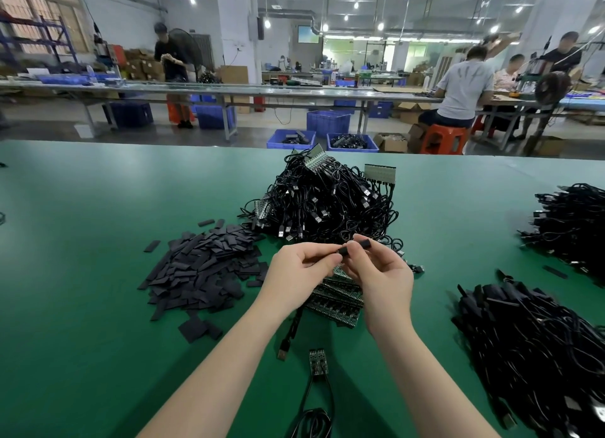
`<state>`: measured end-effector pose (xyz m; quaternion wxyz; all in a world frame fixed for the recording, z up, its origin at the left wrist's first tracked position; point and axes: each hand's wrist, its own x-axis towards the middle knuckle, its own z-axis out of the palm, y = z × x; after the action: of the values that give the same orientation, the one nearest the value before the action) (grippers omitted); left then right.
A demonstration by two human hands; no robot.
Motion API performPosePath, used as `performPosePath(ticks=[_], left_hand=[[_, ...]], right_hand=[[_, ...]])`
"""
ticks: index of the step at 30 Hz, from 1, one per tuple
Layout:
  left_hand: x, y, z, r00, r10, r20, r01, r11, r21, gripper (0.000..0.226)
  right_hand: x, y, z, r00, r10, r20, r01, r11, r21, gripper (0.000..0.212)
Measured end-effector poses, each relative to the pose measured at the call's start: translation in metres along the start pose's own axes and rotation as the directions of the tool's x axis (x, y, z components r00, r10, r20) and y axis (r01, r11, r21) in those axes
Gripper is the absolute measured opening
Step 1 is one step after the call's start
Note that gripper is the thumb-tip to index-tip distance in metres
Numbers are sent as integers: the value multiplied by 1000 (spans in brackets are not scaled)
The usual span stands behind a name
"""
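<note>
The green worktop held a big heap of black cables. The left hand and right hand each pinched one short black sleeve. It lay sideways between their fingertips, with the heap just past them.

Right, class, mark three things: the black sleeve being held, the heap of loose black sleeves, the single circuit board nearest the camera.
held black sleeve (364, 243), head view, its exposed end.
heap of loose sleeves (206, 267), head view, centre of the heap.
single circuit board (317, 362), head view, middle of its face.
</note>
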<state>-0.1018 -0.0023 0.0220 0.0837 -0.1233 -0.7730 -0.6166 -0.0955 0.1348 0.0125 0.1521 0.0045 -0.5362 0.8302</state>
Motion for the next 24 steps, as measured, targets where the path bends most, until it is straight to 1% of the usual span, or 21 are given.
performPosePath(ticks=[3, 6, 9, 12, 15, 19, 24], left_hand=[[-4, 3, 0, 1000, 0, -1, 0, 1000, 13, 20], [-7, 5, 0, 1000, -4, 0, 4, 1000, 8, 21], [-10, 6, 1, 1000, -9, 5, 9, 1000, 13, 21], [-11, 6, 0, 1000, -21, 6, 21, 1000, 3, 17], [-14, 7, -1, 1000, 4, 0, -4, 1000, 20, 17], [-16, 10, 0, 999, 53, -9, -53, 996, 78, 25], [-15, 10, 1, 999, 48, -9, -47, 995, 84, 21]], right_hand=[[-3, -4, -3, 999, -27, 23, 29, 997, -70, 17], [-6, -5, -4, 995, -97, 30, 100, 980, -170, 18], [-9, -8, -4, 990, -129, 51, 137, 970, -203, 21], [-12, -10, -6, 989, -123, 77, 137, 967, -214, 22], [-12, -12, -8, 991, -108, 83, 125, 962, -241, 23], [-11, -15, -10, 991, -93, 93, 115, 957, -265, 21], [-11, -16, -12, 994, -27, 106, 49, 977, -207, 19]])
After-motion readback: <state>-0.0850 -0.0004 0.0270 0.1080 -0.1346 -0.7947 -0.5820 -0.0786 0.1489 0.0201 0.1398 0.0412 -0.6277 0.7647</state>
